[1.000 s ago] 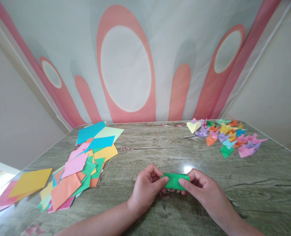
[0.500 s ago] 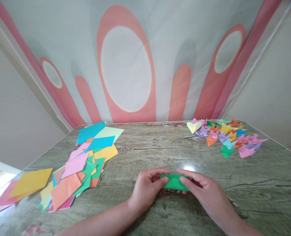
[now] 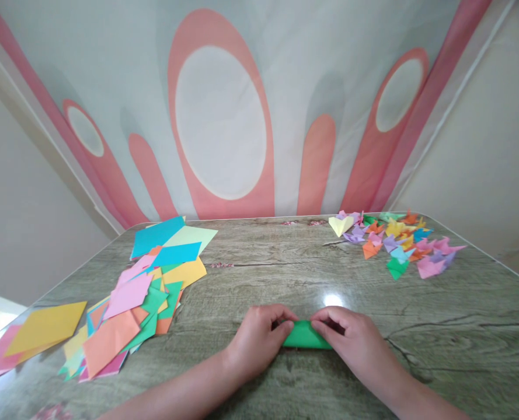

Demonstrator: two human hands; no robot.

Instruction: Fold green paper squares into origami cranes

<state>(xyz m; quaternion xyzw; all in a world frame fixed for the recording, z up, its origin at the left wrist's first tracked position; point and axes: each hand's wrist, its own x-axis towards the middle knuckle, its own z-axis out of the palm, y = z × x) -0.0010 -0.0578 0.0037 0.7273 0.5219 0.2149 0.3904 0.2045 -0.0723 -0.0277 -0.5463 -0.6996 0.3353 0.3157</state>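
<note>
A green sheet of paper (image 3: pixel 305 336), folded into a narrow strip, lies low at the front middle of the table. My left hand (image 3: pixel 261 335) pinches its left end, thumb in front and fingers behind the upper edge. At the right end, my right hand (image 3: pixel 351 338) grips it the same way, with thumb and index finger close together at the top edge. Between the two hands the green face of the strip shows; its back and the fingertips behind it are hidden.
Loose coloured paper sheets (image 3: pixel 128 297) overlap in a pile on the left. Farther left lie a yellow sheet (image 3: pixel 44 328) and pink ones. Small folded paper figures (image 3: pixel 399 239) cluster at the back right of the wood-grain table (image 3: pixel 250 280), beside a pale yellow folded piece (image 3: pixel 340 226).
The green paper has come down slightly, nearer the tabletop. My fingers, raised off its upper edge half a second ago, have closed on it again. The view has shifted slightly.
</note>
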